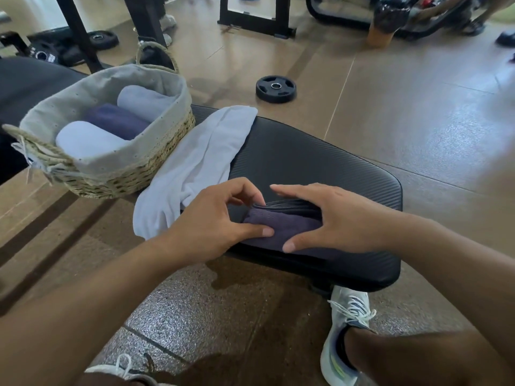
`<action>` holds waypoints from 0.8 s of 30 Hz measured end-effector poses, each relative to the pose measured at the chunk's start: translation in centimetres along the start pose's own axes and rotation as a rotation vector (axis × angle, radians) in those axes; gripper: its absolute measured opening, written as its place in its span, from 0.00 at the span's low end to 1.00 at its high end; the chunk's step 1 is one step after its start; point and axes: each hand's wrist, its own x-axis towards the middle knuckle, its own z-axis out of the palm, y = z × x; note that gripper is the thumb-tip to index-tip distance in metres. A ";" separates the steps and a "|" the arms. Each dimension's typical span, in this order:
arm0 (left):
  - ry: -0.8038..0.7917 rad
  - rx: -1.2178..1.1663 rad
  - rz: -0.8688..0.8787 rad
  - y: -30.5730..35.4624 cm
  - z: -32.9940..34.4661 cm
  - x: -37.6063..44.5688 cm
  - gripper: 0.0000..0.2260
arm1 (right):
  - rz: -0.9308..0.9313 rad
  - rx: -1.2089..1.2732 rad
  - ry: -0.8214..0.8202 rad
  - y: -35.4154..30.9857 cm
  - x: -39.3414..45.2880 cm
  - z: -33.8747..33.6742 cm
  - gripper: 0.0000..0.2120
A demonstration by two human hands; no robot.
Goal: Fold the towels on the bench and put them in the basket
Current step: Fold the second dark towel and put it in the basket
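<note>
Both hands work the dark purple towel (281,228) at the near end of the desk (320,168). The left hand (211,221) has its fingers curled over the towel's far left edge, with the thumb laid flat on the top surface; it appears to pinch the upper layers. The right hand (334,218) lies with fingers nearly straight across the towel's right side, index extended along the far edge, thumb pressing the near edge. The towel sits directly between the two hands, compacted into a short bundle whose long axis runs left to right across the desk.

Just beside the left hand, a white towel (200,162) lies unfolded, stretching diagonally away toward the far left, with its near end hanging over the desk edge.

The basket (133,174) stands at the far left, touching or overlapping the white towel. It holds three rolled towels, two light and one dark.

Judgement: the transfer runs from the hands toward the far left, across the white towel. The left hand is nearer the basket.
</note>
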 end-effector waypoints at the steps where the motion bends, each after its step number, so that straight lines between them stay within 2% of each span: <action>1: 0.005 -0.007 0.008 0.1 0.0 -0.1 0.14 | -0.017 0.013 0.014 -0.1 0.0 0.0 0.42; 5: 0.139 -0.045 -0.069 0.1 0.0 -0.1 0.10 | -0.050 0.007 0.124 -0.8 0.1 -0.1 0.27; 9: 0.296 -0.060 -0.166 0.5 0.3 0.4 0.08 | 0.006 -0.212 0.280 -2.0 0.3 -0.3 0.22; 12: 0.335 -0.064 -0.188 0.7 0.0 0.4 0.07 | -0.012 -0.252 0.303 -2.6 0.7 -0.2 0.20; 17: 0.411 -0.079 -0.249 0.2 -0.9 0.5 0.04 | -0.029 -0.074 0.279 -2.8 1.1 0.4 0.18; 20: 0.459 -0.114 -0.262 0.0 -2.3 0.8 0.04 | -0.044 0.179 0.319 -3.7 1.7 0.7 0.15; 24: 0.547 -0.121 -0.244 -0.8 -4.8 1.0 0.02 | -0.071 0.399 0.296 -6.0 3.0 0.9 0.17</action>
